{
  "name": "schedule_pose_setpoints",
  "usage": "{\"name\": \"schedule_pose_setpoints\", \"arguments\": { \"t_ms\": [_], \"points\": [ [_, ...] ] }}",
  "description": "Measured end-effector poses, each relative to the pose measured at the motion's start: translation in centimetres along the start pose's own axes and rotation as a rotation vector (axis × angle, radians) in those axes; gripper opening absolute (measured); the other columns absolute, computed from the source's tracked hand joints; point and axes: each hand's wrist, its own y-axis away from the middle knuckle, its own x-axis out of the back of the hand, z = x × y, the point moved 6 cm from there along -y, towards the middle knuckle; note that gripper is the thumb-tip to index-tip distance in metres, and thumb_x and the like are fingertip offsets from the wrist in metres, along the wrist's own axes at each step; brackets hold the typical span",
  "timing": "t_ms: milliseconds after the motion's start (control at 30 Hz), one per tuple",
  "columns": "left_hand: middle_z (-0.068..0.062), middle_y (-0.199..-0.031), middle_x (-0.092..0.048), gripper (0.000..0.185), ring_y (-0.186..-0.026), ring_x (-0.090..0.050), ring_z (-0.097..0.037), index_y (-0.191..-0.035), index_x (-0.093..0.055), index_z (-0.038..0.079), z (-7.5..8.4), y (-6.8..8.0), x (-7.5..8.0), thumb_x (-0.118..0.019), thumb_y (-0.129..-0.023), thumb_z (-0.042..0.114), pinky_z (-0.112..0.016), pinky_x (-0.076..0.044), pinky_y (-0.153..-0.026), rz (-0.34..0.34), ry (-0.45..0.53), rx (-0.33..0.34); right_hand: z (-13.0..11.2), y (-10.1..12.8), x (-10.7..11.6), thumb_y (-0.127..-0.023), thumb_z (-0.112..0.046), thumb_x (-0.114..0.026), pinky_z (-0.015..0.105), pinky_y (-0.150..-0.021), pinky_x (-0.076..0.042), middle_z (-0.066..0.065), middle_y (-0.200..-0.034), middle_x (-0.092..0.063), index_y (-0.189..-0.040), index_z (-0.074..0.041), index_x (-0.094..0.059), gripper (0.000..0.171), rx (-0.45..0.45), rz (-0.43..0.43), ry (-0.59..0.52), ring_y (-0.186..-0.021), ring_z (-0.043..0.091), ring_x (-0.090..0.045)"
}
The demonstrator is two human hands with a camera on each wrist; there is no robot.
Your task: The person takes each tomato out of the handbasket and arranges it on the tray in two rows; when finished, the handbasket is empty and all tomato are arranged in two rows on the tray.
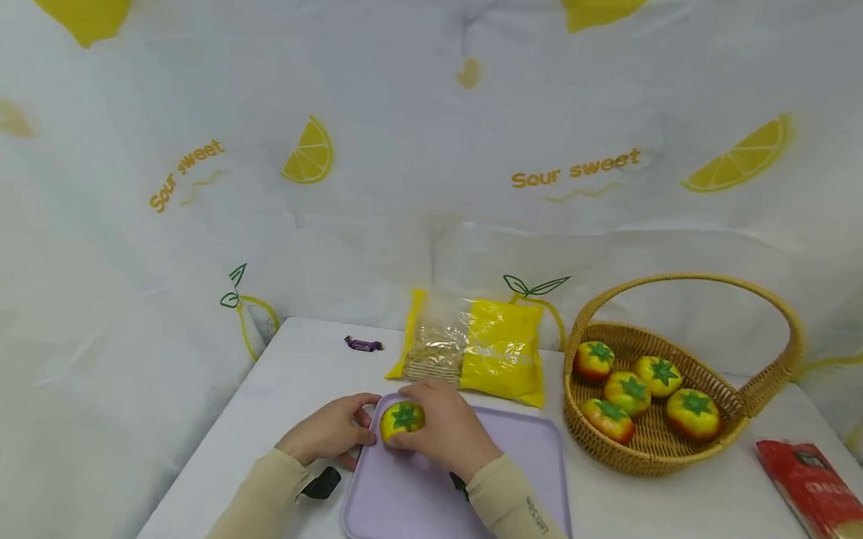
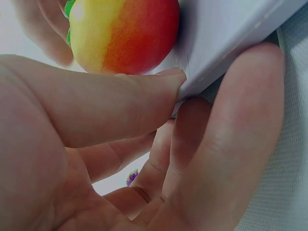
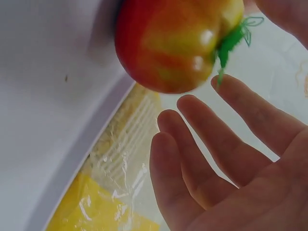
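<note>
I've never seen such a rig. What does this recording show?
No machine: a person's bare hands. The wide picture comes from a head camera, the close-ups from one camera on each wrist. On the white table lie a flat lilac tray, a brown woven basket of five yellow-red tomato-shaped fruits, a yellow plastic packet, a red packet and a purple-wrapped sweet. The left hand pinches the tray's edge. The right hand is at a sixth such fruit, at the tray's far-left corner, fingers relaxed.
</note>
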Motion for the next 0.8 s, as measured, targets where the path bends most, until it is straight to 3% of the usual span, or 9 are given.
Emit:
{"name": "schedule_pose_setpoints", "arguments": {
  "t_ms": [267, 500, 633, 800],
  "points": [
    [-0.012, -0.115, -0.062, 0.066, -0.078, -0.066, -0.022, -0.157, -0.053, 0.013, -0.4, 0.3, 0.1, -0.078, -0.096, 0.007, -0.039, -0.067, -0.060, 0.013, -0.004, 0.020, 1.2, 2.6, 4.2, -0.086, -0.037, -0.092, 0.061, -0.123, -0.046, 0.010, -0.150, -0.065, -0.142, -0.014, -0.069, 0.065, -0.075, 0.026, -0.089, -0.145, 0.038, -0.056],
    [-0.012, -0.114, -0.060, 0.067, -0.079, -0.063, -0.023, -0.157, -0.053, 0.012, -0.1, 0.6, 0.5, -0.078, -0.095, 0.006, -0.039, -0.067, -0.059, 0.038, -0.007, 0.035, 4.6, 6.9, 10.2, -0.091, -0.038, -0.088, 0.057, -0.112, -0.056, 0.005, -0.142, -0.070, -0.137, -0.017, -0.071, 0.054, -0.050, 0.126, 0.075, -0.132, 0.031, -0.066],
    [-0.012, -0.113, -0.060, 0.066, -0.077, -0.063, -0.023, -0.157, -0.053, 0.012, 0.0, 0.5, 0.4, -0.078, -0.096, 0.006, -0.039, -0.067, -0.059, 0.033, -0.012, 0.030, 7.1, 9.8, 14.5, -0.093, -0.035, -0.087, 0.058, -0.109, -0.058, 0.009, -0.138, -0.072, -0.136, -0.013, -0.072, 0.051, -0.019, 0.197, 0.198, -0.126, 0.034, -0.067],
    [-0.012, -0.112, -0.060, 0.066, -0.074, -0.061, -0.023, -0.156, -0.054, 0.012, 0.0, 0.4, 0.1, -0.078, -0.096, 0.006, -0.039, -0.067, -0.058, 0.028, -0.020, 0.052, 11.3, 13.2, 19.4, -0.095, -0.035, -0.085, 0.068, -0.110, -0.054, 0.018, -0.140, -0.070, -0.139, -0.008, -0.070, 0.054, -0.102, 0.240, 0.281, -0.131, 0.045, -0.063]
  ]
}}
